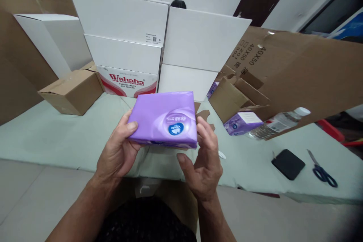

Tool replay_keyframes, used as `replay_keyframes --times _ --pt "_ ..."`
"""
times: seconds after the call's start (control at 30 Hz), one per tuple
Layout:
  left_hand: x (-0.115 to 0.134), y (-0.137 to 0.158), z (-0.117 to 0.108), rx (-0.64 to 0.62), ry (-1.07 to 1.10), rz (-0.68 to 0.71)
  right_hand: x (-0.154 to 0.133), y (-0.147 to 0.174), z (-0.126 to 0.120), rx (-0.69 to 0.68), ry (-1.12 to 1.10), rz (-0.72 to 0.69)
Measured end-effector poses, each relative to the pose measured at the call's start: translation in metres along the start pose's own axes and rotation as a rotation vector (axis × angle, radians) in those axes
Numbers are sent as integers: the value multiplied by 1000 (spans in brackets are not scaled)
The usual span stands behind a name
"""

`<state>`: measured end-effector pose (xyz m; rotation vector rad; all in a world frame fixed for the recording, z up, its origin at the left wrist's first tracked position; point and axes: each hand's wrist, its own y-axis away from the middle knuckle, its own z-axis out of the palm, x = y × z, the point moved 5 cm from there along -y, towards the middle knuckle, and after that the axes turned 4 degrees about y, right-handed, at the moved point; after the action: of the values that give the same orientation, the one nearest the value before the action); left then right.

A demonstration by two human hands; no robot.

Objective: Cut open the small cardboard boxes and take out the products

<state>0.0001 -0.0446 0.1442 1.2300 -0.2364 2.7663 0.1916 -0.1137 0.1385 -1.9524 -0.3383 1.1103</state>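
A purple plastic-wrapped tissue pack [159, 115] with a blue oval logo is in front of me above the table. My left hand [117, 145] grips its left end, thumb on top and fingers beneath. At the opposite end, the fingertips of my right hand [202, 159] are against or just beside the pack. The right thumb is spread away from it, below the front edge. Part of a small brown cardboard piece [208, 118] shows behind the right fingers. What lies directly under the pack is hidden.
White cartons [127, 79] with raised panels stand behind, with a closed brown box [72, 90] at left. To the right are an open brown box [229, 96], another purple pack [241, 124], a water bottle [279, 123], a black flat object [288, 164] and scissors [321, 172].
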Motion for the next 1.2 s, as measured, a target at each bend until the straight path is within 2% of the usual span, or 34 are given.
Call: replay_keyframes --times 0.17,0.3,0.4,0.57,0.7,0.8,0.9,0.97,1.03,1.1,1.2 --pt "21 -7 -8 107 73 96 38 21 -45 92 212 131" --pt "33 -10 -11 167 106 149 64 25 -68 40 345 254" --pt "37 -12 -13 179 102 171 77 18 -66 -93 334 301" --pt "44 -12 -18 179 54 209 97 4 -47 -437 332 384" --pt "50 -11 -23 188 -10 238 113 0 -42 -635 516 448" --pt "53 -12 -28 198 -21 262 115 -2 -42 -701 652 400" --pt "56 -12 -33 219 7 312 113 -3 -41 -699 747 354" --pt "58 -12 -34 227 13 329 111 -2 -38 -674 708 333" --pt "59 -12 -33 223 6 327 107 0 -40 -594 612 314" --pt "61 -10 -30 213 2 339 103 3 -52 -459 543 308" --pt "62 -6 -25 201 6 364 97 15 -93 -233 553 326"
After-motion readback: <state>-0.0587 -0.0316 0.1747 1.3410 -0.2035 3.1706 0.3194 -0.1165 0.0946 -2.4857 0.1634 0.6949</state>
